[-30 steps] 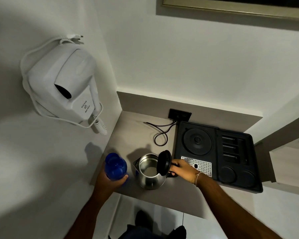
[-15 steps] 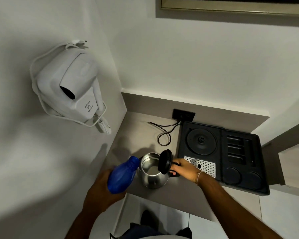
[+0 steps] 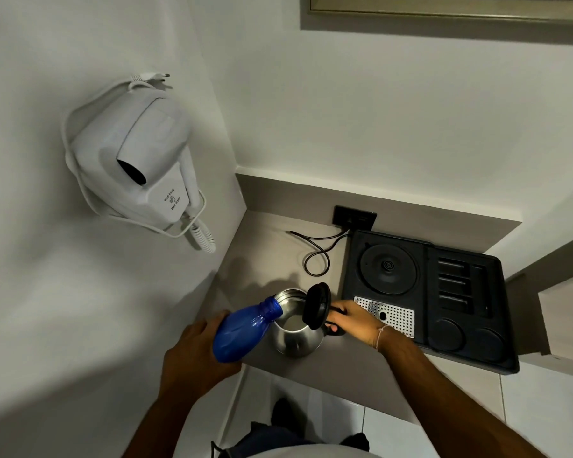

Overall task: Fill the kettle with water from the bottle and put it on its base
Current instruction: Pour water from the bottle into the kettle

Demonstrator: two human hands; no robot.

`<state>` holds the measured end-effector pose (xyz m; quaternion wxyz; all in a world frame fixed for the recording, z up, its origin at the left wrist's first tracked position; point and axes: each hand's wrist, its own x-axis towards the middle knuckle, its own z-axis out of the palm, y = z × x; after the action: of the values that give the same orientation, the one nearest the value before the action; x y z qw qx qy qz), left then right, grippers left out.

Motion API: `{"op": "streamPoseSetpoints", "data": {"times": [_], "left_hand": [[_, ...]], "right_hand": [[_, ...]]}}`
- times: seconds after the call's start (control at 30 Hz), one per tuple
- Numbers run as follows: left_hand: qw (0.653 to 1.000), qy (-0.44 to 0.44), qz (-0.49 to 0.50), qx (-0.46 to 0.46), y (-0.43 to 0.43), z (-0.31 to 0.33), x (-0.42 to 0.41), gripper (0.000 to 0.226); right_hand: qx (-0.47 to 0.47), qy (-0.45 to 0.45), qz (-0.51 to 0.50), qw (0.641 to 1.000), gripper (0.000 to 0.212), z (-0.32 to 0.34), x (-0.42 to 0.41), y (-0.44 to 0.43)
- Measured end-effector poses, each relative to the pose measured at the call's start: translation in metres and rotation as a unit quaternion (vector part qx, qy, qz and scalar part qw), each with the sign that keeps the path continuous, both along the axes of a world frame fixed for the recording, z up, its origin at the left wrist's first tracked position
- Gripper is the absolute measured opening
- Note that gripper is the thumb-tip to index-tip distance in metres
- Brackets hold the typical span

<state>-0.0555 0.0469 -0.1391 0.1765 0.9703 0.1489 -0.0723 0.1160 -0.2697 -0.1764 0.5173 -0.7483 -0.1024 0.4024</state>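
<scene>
A steel kettle (image 3: 296, 340) stands on the grey counter (image 3: 262, 256) with its black lid (image 3: 316, 305) flipped up. My right hand (image 3: 351, 320) grips the kettle's black handle. In my left hand (image 3: 196, 355) is a blue bottle (image 3: 242, 330), tipped so its neck rests over the kettle's open mouth. Pale liquid shows inside the kettle. The round black kettle base (image 3: 387, 269) sits in a black tray (image 3: 497, 325) to the right, with nothing on it.
A black cord (image 3: 315, 251) loops from the wall socket (image 3: 354, 216) across the counter behind the kettle. A white hair dryer (image 3: 136, 166) hangs on the left wall. The counter's front edge runs just below the kettle, with tiled floor beneath.
My left hand lifted the blue bottle from upright on the counter and tipped it, bringing its neck over the kettle's mouth. My right hand stayed on the handle.
</scene>
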Motion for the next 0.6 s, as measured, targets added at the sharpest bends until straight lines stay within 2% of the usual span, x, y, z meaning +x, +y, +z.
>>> {"op": "streamPoseSetpoints", "data": {"times": [0.23, 0.47, 0.6], "left_hand": [[0.997, 0.040, -0.016, 0.071, -0.004, 0.016, 0.004, 0.110], [0.993, 0.057, -0.019, 0.099, -0.002, 0.021, 0.003, 0.113], [0.991, 0.060, -0.026, 0.113, -0.004, 0.023, 0.005, 0.114]], "right_hand": [[-0.006, -0.009, -0.001, 1.000, 0.049, 0.000, 0.001, -0.001], [-0.008, 0.002, -0.002, 1.000, 0.035, -0.005, 0.001, -0.003], [-0.013, -0.002, -0.004, 1.000, 0.038, -0.003, 0.001, -0.002]]}}
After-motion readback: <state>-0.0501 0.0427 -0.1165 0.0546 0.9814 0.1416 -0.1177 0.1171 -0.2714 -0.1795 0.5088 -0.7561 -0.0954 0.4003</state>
